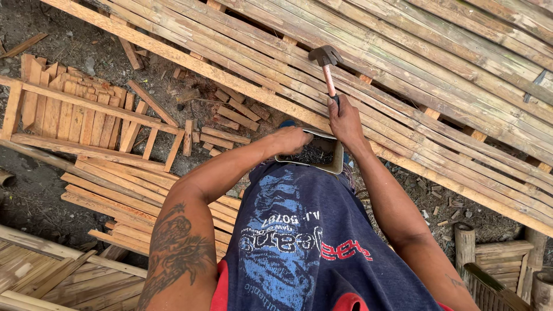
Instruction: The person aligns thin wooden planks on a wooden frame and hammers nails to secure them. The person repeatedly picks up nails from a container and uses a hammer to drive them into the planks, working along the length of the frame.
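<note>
Hammer (326,66) upright — head away

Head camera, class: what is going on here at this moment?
A person stands over a panel of bamboo slats. The right hand grips a hammer by the lower handle, head raised above the slats. The left hand reaches into a small tin of dark nails, held at waist level. Cut wood pieces and a slatted frame lie on the dirt to the left.
</note>
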